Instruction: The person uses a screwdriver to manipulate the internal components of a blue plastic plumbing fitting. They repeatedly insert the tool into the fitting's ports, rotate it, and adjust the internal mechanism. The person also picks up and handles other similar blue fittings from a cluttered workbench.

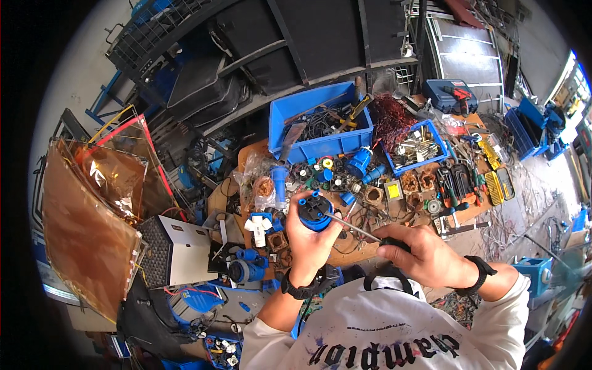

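Right now, from my remote seat, nearest my cam I've got the R hand [422, 254] w/ fingers wrapped round the dark handle of a screwdriver [359, 229], its shaft angled up-left. Just ahead, the L hand [306, 243] is curled snugly round a round blue-and-black part [316, 209], black face w/ small blue posts up, held above the bench [364, 251]. Screwdriver tip is at the part's R edge; can't tell if it's seated on anything. L of the L hand, I see a white pipe fitting [258, 230]. Beyond the hands: a blue cylinder [279, 186] near the bench's L side, then a shallow blue tray [422, 165] of metal bits and a big blue bin [320, 150] w/ cables etc. Farther R, a red drill [459, 94] on a blue case [436, 92].
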Demonstrator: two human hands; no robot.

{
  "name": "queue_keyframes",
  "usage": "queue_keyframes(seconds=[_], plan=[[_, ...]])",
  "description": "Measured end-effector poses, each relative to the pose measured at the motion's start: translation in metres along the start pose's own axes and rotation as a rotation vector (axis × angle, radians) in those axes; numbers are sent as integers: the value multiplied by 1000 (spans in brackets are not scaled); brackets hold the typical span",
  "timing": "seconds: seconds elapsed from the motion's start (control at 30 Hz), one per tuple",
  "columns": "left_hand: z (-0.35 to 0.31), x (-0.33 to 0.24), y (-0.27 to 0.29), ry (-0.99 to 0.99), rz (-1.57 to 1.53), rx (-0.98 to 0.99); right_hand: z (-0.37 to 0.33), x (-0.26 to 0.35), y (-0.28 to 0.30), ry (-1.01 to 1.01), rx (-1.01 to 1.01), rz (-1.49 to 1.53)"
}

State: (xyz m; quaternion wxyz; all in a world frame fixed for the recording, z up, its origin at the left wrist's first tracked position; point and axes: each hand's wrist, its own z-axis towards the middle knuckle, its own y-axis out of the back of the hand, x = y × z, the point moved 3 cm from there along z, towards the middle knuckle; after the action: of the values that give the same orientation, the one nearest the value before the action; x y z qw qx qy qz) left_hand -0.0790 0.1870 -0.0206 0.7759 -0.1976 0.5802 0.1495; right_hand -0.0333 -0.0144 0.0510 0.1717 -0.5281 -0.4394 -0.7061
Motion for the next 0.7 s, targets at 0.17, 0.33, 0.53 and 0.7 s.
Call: queue_keyframes(seconds=[0.17,0.33,0.53,0.7], plan=[[0,0,-4,43,-122,-30,0,-19,-9,-321,139,456],[5,3,-3,1,-91,5,4,-16,-1,-95,41,82],[11,-1,-7,-67,120,-27,0,7,-7,84,-143,-502],[7,0,-8,-45,-3,-53,7,-13,-9,26,-48,-23]])
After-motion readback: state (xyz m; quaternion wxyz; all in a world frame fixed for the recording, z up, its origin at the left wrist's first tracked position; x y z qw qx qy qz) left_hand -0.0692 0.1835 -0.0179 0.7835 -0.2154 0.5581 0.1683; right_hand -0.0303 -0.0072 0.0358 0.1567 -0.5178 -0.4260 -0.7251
